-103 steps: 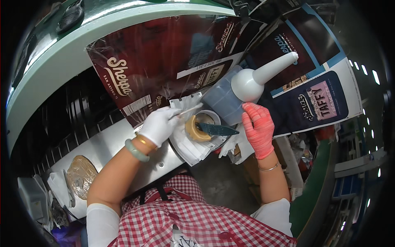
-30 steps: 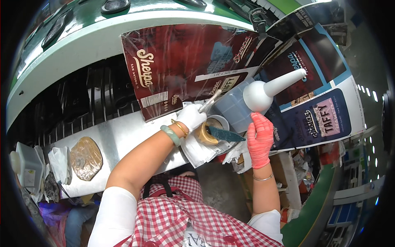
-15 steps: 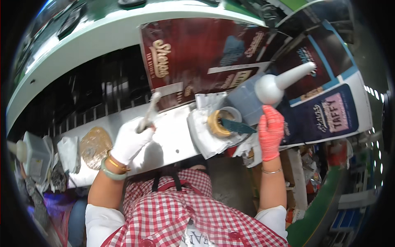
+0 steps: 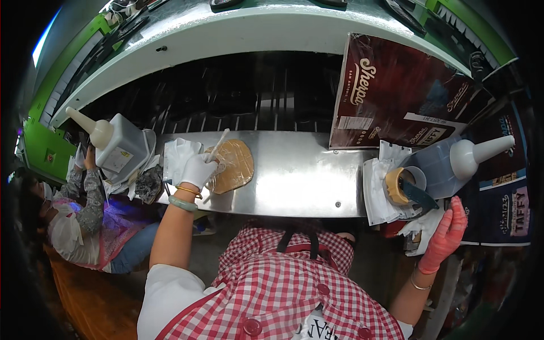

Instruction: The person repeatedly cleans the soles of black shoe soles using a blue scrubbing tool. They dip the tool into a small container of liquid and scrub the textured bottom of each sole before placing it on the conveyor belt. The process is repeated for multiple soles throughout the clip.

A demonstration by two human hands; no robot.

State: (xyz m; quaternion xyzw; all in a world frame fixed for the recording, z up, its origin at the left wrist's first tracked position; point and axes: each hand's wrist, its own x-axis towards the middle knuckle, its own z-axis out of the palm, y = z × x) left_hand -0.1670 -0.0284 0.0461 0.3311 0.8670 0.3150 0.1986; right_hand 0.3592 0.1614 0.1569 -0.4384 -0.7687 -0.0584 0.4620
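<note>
My left hand (image 4: 199, 171), in a white glove, is closed around a thin white stick-like tool (image 4: 218, 144) that points up and away. It rests at the left edge of a flat brown pad (image 4: 235, 170) with a shiny film-like surface. On the right, my right hand (image 4: 446, 235), in a pinkish-red glove, has its fingers stretched out and nothing visible in it. Nearest to it are a dark teal flat-handled tool (image 4: 418, 194), leaning in a container with a tan tape-like ring (image 4: 395, 187), and a translucent bottle (image 4: 445, 164) with a white nozzle.
White cloths (image 4: 180, 156) lie left of the pad on the metal work surface (image 4: 300, 175). Behind it runs a dark slatted conveyor (image 4: 226, 96). A printed maroon cardboard sheet (image 4: 385, 85) stands at the right. Another nozzle bottle (image 4: 116, 150) and a co-worker (image 4: 85, 221) are at left.
The view has swung left, bringing the co-worker into sight. My left hand has come to the pad, still holding the white tool. My right hand's fingers have straightened, away from the teal tool.
</note>
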